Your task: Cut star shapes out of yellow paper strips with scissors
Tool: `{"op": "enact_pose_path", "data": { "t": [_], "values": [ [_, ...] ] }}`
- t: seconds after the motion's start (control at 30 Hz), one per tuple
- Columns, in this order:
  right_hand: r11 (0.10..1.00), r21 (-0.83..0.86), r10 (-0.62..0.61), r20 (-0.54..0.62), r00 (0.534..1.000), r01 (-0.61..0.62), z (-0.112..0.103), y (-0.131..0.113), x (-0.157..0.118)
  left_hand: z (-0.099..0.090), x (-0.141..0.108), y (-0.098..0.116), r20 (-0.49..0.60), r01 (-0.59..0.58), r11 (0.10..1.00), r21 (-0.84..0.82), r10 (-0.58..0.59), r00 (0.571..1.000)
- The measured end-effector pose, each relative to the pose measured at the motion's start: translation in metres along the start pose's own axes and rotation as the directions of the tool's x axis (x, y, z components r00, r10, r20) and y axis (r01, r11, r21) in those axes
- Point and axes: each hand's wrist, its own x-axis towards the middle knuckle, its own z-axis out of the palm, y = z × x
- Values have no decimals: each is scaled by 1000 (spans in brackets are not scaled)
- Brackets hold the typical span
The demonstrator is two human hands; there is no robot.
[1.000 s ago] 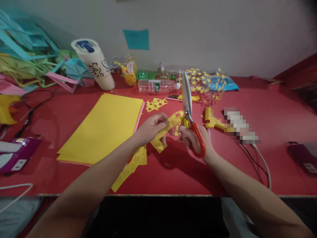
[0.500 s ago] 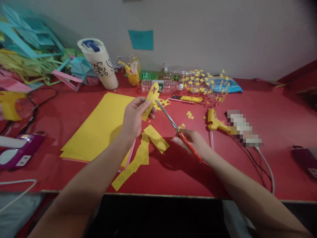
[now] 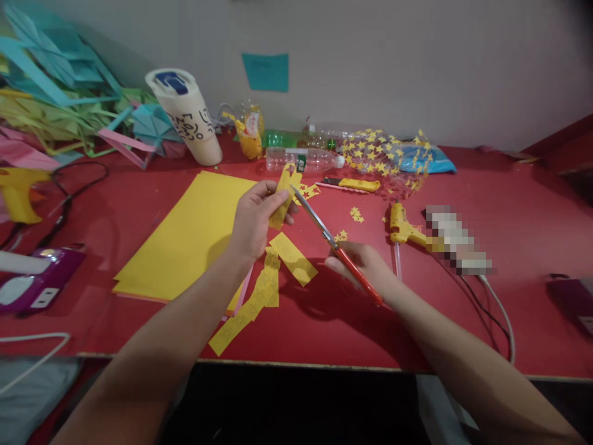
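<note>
Between its thumb and fingers, my left hand (image 3: pixel 254 216) pinches a yellow paper strip (image 3: pixel 282 201) with cut-outs at its upper end. My right hand (image 3: pixel 364 269) is closed on the red handles of a pair of scissors (image 3: pixel 327 235); their tips touch or nearly touch the strip's right edge, and the blades look closed or almost so. Below the hands lie more yellow strips with drawn stars (image 3: pixel 294 258). Small cut yellow stars (image 3: pixel 356 214) rest beyond my right hand, and star-holed scraps (image 3: pixel 309 193) lie behind the strip.
Yellow sheets (image 3: pixel 180 235) lie at the left on the red table (image 3: pixel 324 340). Behind are a tumbler (image 3: pixel 189 120), plastic bottles (image 3: pixel 303 161), a cutter (image 3: pixel 354 185) and strung stars (image 3: pixel 382 154). Glue guns (image 3: pixel 405 230) and cables flank both sides; folded paper shapes are piled back left.
The strip in my left hand has tilted a little and its upper end sits slightly lower. Both hands have shifted slightly right, with the scissors still at the strip.
</note>
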Motion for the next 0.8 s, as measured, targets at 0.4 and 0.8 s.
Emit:
{"op": "enact_pose_path", "data": {
  "t": [0.4, 0.8],
  "values": [
    [969, 236, 49, 92, 995, -69, 1, -5, -4, 3, -4, 3, 31, -8, 1000, 15, 7, 999],
    [943, 320, 63, 115, 991, -97, 5, -2, -5, 3, -6, 3, 41, -63, 998, 31, 62, 997]
  ]
}}
